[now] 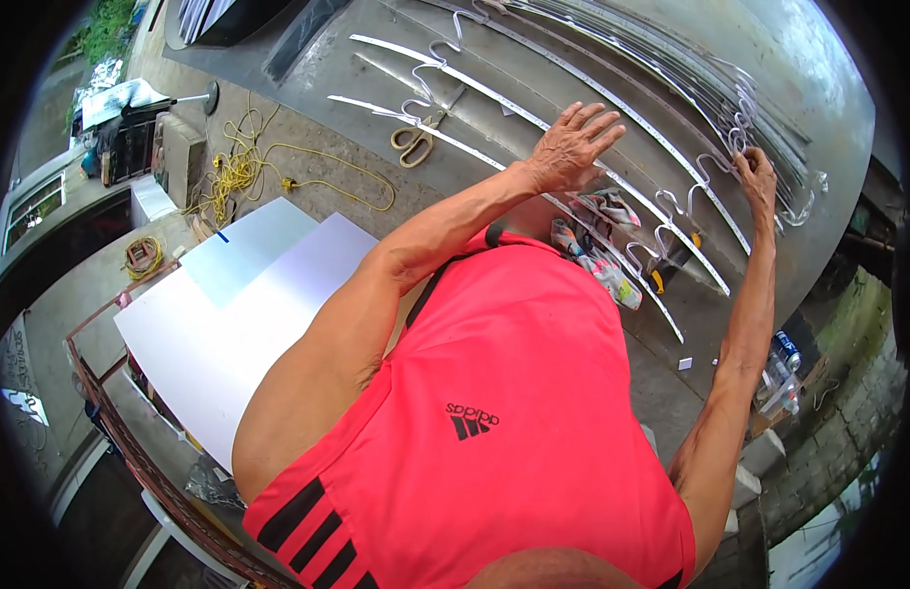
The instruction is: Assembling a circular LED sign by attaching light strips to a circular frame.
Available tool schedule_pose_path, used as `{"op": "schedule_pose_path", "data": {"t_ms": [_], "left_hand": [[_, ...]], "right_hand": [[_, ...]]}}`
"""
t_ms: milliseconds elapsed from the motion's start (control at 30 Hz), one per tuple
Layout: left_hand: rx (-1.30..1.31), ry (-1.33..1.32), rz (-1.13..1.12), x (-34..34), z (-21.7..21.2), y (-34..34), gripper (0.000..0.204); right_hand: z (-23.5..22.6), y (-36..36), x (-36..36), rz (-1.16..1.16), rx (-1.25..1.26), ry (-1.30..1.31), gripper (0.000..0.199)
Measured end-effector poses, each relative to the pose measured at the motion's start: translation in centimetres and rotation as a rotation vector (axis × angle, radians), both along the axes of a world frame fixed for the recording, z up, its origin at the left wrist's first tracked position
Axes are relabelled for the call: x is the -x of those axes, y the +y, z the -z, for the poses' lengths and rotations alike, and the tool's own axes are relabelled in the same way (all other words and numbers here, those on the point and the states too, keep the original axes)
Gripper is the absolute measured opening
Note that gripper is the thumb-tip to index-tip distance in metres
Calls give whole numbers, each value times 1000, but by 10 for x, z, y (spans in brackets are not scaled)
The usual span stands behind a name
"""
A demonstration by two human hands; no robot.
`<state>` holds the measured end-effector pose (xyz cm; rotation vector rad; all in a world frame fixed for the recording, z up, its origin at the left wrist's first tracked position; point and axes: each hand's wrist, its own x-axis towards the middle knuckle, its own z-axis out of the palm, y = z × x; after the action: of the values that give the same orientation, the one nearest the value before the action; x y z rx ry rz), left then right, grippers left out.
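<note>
Several long, thin white strips [534,122] with looped white wires at their ends lie side by side across a grey metal table [534,59]. My left hand [576,147] rests over the nearer strips, palm down, its fingers spread and gripping nothing. At the far right, the fingers of my right hand [756,182] are bent together beside coiled white wires [742,113] at the strips' ends. What lies between those fingertips is hidden. Beige-handled scissors [412,145] lie by the near strip's left end. A patterned cloth [604,265] sits below my left hand, partly under the strips.
White panels [249,314] stand to my left. Beyond them a tangled yellow cord [241,162] lies on the concrete floor. A can [787,350] and clear bottles stand at the lower right. Further strips [661,59] are bunched along the table's far side.
</note>
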<state>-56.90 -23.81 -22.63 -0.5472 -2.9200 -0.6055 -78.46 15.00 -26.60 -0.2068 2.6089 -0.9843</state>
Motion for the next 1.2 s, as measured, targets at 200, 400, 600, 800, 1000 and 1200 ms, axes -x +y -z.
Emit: {"op": "schedule_pose_path", "data": {"t_ms": [200,400,600,800,1000,1200], "left_hand": [[-155,114,-96,-48,-9,-24,56],[-88,43,-209,-118,-27,-68,38],[7,-26,-206,-125,-14,-85,30],[58,85,-184,-119,-16,-88,21],[28,105,-146,-104,-13,-83,20],[-28,40,-76,-98,-20,-86,28]], "right_hand": [[-1,1,-2,-23,-19,44,28],[4,1,2,-27,-32,50,29],[-2,-1,0,-41,-85,74,30],[-3,-4,-2,-43,-79,84,31],[-4,-5,-3,-45,-59,91,33],[-5,-6,-4,-26,-37,65,35]]}}
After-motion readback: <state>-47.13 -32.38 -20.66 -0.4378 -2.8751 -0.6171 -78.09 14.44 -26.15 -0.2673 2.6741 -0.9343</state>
